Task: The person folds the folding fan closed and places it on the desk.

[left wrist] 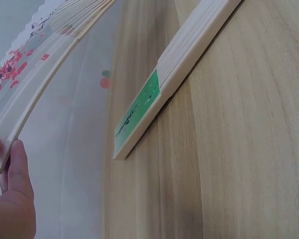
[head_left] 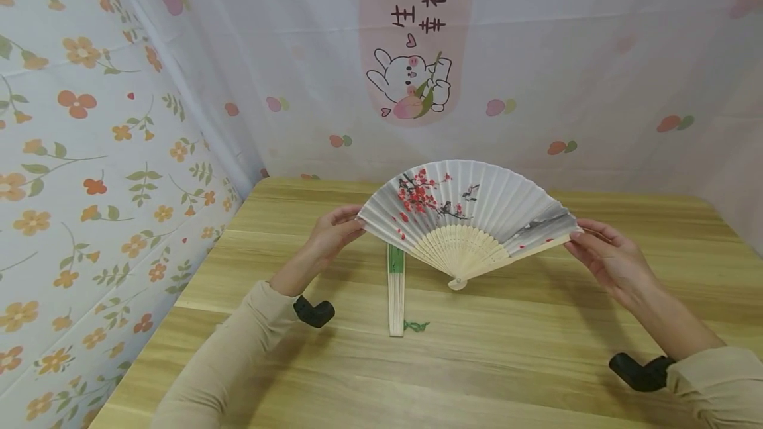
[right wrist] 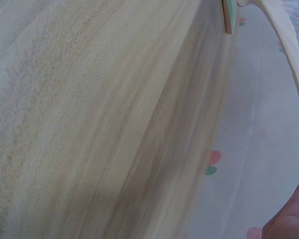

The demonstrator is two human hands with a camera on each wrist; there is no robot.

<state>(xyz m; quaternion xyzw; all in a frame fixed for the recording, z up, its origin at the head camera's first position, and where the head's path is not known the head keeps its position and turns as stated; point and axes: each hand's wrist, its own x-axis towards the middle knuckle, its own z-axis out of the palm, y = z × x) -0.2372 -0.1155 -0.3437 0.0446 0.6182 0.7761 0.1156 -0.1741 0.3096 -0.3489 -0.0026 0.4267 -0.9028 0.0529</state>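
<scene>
Painted fan (head_left: 477,197) spans crosswise between left grip (head_left: 331,235) and right grip (head_left: 616,260), each pinching an end; folded fan (head_left: 396,293), lying fore-and-aft, sits nearer the left grip

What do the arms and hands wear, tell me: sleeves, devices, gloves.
The left beige fabric sleeve and the right beige fabric sleeve look plain. A black, bent piece shows on the left, a similar black piece on the right. The left hand and right hand wear no gloves.

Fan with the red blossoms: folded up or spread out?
Spread: the fan makes a wide arc, its ribs splayed, with left hand and right hand holding opposite ends.
</scene>
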